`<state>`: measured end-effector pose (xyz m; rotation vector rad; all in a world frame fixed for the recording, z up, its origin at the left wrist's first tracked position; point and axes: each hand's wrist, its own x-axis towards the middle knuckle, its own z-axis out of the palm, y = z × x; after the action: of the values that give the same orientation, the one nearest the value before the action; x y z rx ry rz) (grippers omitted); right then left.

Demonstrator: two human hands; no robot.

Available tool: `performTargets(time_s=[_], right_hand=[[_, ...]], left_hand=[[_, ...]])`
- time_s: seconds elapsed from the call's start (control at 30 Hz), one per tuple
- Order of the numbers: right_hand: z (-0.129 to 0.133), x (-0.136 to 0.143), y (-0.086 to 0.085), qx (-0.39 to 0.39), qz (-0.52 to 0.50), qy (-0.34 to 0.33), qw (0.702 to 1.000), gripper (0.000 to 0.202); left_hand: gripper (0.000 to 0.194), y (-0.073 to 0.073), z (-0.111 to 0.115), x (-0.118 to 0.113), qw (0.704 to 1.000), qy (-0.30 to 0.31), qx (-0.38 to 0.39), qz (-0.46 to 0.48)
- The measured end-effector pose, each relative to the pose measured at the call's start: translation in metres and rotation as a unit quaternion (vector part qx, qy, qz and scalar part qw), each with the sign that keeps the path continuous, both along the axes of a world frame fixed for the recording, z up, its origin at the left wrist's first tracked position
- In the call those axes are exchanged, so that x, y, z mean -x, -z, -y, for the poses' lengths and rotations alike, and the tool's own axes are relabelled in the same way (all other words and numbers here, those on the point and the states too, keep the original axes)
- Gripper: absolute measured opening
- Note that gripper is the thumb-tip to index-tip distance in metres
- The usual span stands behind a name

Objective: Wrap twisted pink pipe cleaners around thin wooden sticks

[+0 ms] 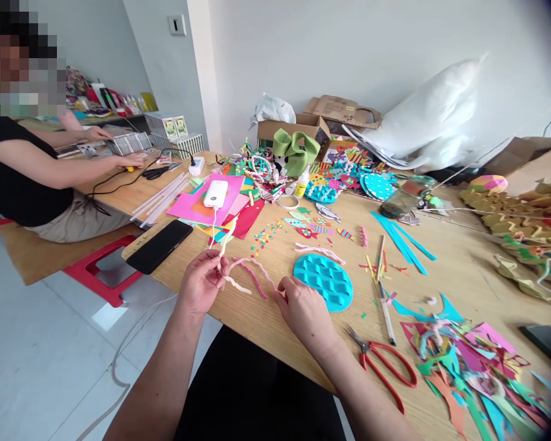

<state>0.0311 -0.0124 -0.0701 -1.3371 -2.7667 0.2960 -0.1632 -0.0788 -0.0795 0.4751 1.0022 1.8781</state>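
Between the thumb and fingers of my left hand (201,278) are pinched a cream pipe cleaner (229,234) and one end of a pale pink pipe cleaner (256,263). The pink one arches across to my right hand (307,311), whose fingers are closed on its other end. Just under this arch, a darker pink fuzzy strand (256,285) appears on or just above the table. Beside my right hand lies a blue oval (324,283) with raised scale-like flaps. Pale pink twisted pieces (320,250) rest behind the oval.
Red-handled scissors (386,361), a pen (387,315) and paper scraps (477,367) lie to the right. A black phone (160,246) and white power bank (215,194) are at left. Paper fish (321,229) and confetti (267,236) lie ahead. A co-worker's hands (131,160) work at far left.
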Motion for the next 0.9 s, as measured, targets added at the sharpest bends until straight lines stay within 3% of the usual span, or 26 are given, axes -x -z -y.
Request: performTargets(time_s=[0.13,0.3,0.4,0.53,0.73,0.9], right_hand=[[0.006,0.014,-0.003,-0.022,-0.019,-0.04,0.999,0.019],[0.011,0.031,0.007,-0.029,0.039,-0.08,0.996,0.016],[0.012,0.029,0.007,-0.023,0.049,-0.097,0.994,0.018],[0.013,0.016,-0.006,0.001,0.05,-0.117,0.992,0.018],[-0.001,-0.013,-0.021,0.135,-0.01,-0.151,0.979,0.013],[-0.024,-0.04,-0.024,0.312,-0.112,-0.125,0.935,0.011]], left_hand=[[0.011,0.005,0.001,-0.004,1.0,-0.004,0.022,0.0],[0.018,0.012,0.0,-0.011,0.992,0.043,0.104,-0.061],[0.023,0.017,-0.001,-0.01,0.987,0.05,0.129,-0.076],[0.023,0.021,-0.003,-0.008,0.987,0.037,0.135,-0.074],[0.024,0.021,-0.002,-0.009,0.987,0.033,0.131,-0.086],[0.022,0.019,-0.001,-0.011,0.988,0.033,0.124,-0.088]])
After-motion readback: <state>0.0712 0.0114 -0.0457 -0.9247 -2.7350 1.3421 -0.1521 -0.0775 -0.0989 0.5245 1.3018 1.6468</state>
